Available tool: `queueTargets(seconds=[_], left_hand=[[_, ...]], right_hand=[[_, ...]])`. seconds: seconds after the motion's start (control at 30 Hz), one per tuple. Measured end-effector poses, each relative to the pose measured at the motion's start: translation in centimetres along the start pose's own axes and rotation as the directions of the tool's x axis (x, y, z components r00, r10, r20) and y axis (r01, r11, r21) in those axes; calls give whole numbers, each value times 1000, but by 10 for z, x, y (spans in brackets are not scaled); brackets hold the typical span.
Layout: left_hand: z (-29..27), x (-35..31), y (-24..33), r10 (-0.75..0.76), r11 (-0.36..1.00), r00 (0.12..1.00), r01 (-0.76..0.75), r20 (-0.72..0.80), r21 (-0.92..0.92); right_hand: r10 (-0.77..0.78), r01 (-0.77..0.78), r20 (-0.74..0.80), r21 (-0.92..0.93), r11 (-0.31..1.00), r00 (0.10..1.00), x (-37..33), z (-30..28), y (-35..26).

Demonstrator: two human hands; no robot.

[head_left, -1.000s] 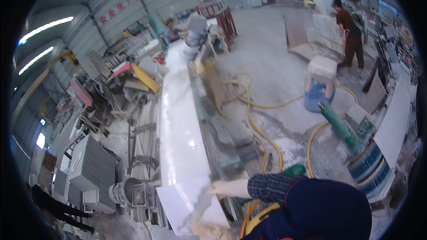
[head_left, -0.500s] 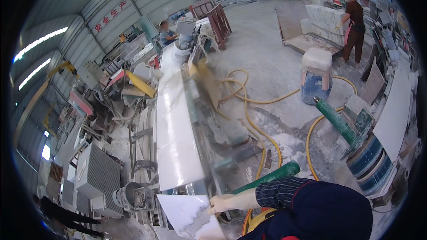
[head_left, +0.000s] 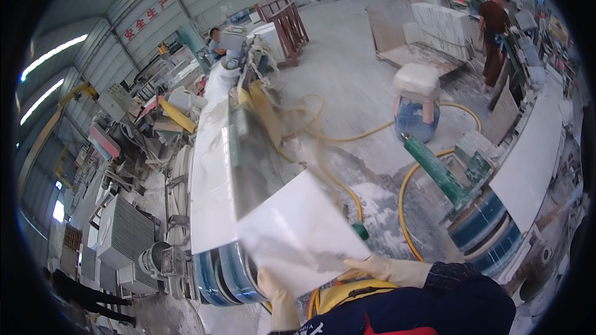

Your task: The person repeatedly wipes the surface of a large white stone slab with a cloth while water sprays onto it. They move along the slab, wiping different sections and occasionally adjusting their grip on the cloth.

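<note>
A white stone slab (head_left: 301,229) with faint grey markings is held tilted in front of my body, off the machine's end. My left hand (head_left: 276,294), in a cream rubber glove, is closed round its lower left edge. At its lower right edge, my right hand (head_left: 385,269), gloved alike, grips it with the fingers partly hidden beneath. Left of the slab runs a machine's long white glossy surface (head_left: 214,180), ending above blue ribbed drums (head_left: 230,276). The slab covers part of this machine's side. A yellow apron (head_left: 351,291) shows beneath my right hand.
To the right stands another machine with a green cylinder (head_left: 437,174) and blue drums (head_left: 487,229). A yellow hose (head_left: 403,205) loops over the wet floor past a blue barrel (head_left: 416,115). A co-worker (head_left: 495,37) stands far right; another person (head_left: 215,43) is behind the left machine.
The slab has been lifted from the left machine's end, tilted and brought rightward in front of me. My left hand has come into view holding it. The whole view has shifted slightly.
</note>
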State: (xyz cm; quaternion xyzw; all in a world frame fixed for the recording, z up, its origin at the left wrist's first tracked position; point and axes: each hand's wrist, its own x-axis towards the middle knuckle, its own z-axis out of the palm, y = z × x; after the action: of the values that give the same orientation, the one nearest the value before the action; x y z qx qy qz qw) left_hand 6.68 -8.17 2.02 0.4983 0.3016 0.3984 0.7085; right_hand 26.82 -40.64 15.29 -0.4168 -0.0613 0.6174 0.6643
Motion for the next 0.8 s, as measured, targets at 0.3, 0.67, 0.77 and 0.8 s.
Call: queueTargets(seconds=[0.3,0.67,0.77,0.8], left_hand=[[342,-86,-17,-442,881,800,302,405,365],[515,-234,-48,-722,615,357,-62,593,786],[537,-249,-67,-722,600,291,-187,627,778],[541,-251,-74,-730,595,273,-196,626,779]], right_hand=[[-499,575,-477,18,818,724,-208,-105,62],[-235,852,-905,210,480,355,-290,-79,142],[-289,880,-917,120,460,276,-292,-82,150],[-289,884,-919,115,453,267,-292,-83,152]])
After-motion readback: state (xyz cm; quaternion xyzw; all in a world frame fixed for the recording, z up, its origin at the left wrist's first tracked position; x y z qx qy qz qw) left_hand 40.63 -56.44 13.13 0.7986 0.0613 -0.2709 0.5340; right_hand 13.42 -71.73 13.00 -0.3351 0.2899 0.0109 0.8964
